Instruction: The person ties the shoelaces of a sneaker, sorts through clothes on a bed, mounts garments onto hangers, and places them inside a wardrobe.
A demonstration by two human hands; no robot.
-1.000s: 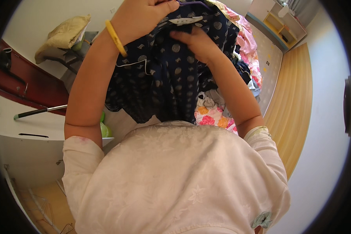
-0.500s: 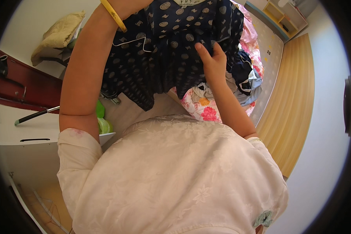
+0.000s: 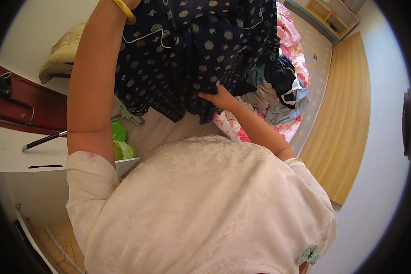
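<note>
A navy shirt [image 3: 182,59] with pale round motifs and white piping hangs in front of me. Its upper part runs out past the top edge. My raised left hand [image 3: 133,3], below a yellow bangle [image 3: 124,10] on the wrist, is almost wholly cut off there, so its fingers are hidden. Lower down, my right hand [image 3: 221,98] grips folds of the shirt, thumb and fingers on the cloth near its lower middle. The hem falls in loose folds to the left of that hand.
To the right, crumpled clothes [image 3: 283,82] lie on a pink floral cloth [image 3: 230,125]. A wood-grain panel [image 3: 342,118] stands along the right wall. At left are a white cabinet [image 3: 27,150], a black-handled rod [image 3: 43,140] and a green bag [image 3: 118,132].
My right hand has moved down and left along the shirt and its fingers have closed on the folds. The left hand has slid up, mostly out of view.
</note>
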